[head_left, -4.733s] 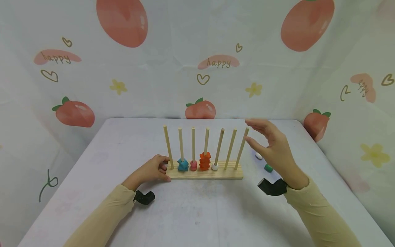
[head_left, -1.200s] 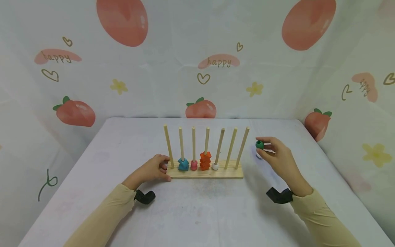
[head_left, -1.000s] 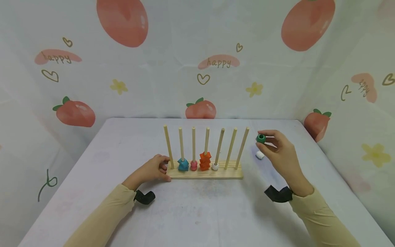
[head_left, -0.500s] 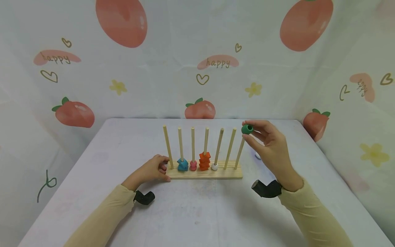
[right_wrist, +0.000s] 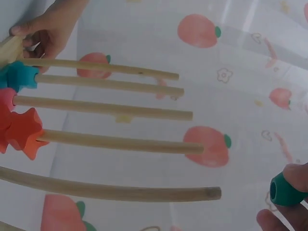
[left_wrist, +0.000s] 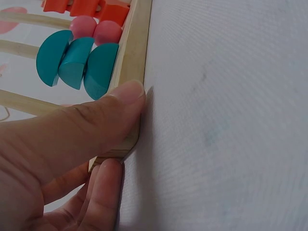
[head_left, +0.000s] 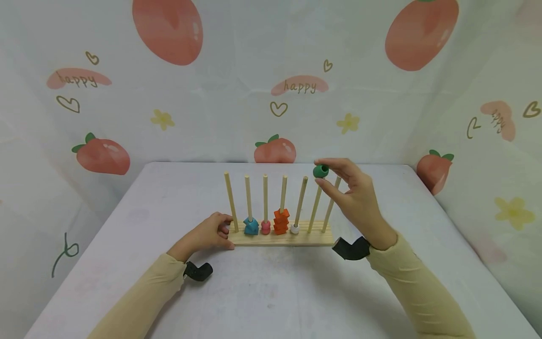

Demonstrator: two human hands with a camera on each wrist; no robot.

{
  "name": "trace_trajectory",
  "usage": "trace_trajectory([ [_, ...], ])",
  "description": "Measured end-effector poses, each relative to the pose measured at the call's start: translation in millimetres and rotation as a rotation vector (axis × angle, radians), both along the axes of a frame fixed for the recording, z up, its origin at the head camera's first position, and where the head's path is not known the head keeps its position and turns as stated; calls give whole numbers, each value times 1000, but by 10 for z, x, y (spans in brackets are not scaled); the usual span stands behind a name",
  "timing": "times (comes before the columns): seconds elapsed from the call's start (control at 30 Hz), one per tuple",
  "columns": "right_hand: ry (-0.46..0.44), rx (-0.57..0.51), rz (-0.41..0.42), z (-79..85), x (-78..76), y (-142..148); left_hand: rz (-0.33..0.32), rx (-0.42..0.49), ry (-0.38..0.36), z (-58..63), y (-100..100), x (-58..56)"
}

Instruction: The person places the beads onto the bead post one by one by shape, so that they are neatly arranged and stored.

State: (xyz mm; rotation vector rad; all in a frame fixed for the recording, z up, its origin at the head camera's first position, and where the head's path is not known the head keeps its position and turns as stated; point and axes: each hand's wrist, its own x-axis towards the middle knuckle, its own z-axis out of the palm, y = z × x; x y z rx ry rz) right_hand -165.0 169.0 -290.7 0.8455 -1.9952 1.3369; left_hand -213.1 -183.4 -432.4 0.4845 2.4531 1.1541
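Observation:
In the head view my left hand [head_left: 209, 233] grips the left end of a wooden peg board [head_left: 283, 240]; thumb and fingers pinch its corner in the left wrist view. My right hand [head_left: 353, 190] pinches a green bead [head_left: 320, 171] between thumb and fingers. Its hole shows, and it overlaps the top of the second peg [head_left: 315, 209] from the right. On other pegs sit blue half-round beads [left_wrist: 75, 62], pink round beads [left_wrist: 107, 32], orange star beads [right_wrist: 26, 132] and a white bead [head_left: 294, 229]. The leftmost peg [head_left: 231, 202] and the two right-hand pegs are bare.
A white cloth covers the table [head_left: 271, 292], with a printed curtain [head_left: 228, 94] hanging behind and at the sides. A black wrist mount [head_left: 199, 271] is on the left wrist, another black mount [head_left: 351, 248] on the right.
My right hand took hold of the green bead at the right and carried it leftward and up to the pegs. The loose white bead is now hidden behind that hand. My left hand stays put.

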Motion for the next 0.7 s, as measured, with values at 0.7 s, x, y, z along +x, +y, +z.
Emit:
trace_trajectory([
  [0.7, 19, 196, -88, -92, -191, 3, -3, -1, -3, -7, 4, -13],
])
